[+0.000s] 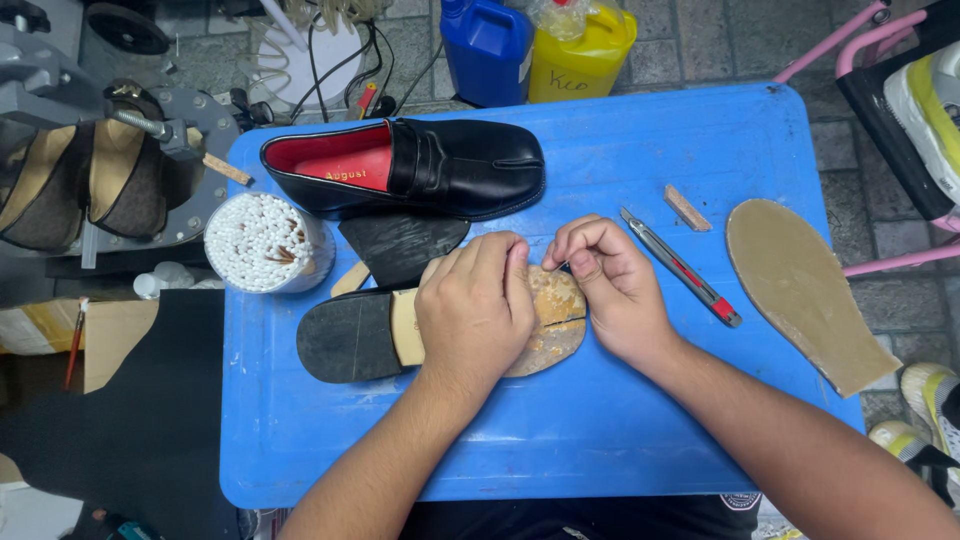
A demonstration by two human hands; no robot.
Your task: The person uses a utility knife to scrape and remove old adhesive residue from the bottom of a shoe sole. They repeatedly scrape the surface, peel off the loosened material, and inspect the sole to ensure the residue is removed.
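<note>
Blue plastic table (620, 420) fills the view. At its middle lies an upturned shoe (400, 335), sole up. Left hand (475, 310) clamps down on its midsole; right hand (610, 280) pinches the worn forepart edge. Beyond the shoe sits a black loafer (430, 165); right of it, a utility knife (680, 268).

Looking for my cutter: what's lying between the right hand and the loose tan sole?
In the head view, the utility knife lies between the right hand and tan sole, a small wooden block above.
</note>
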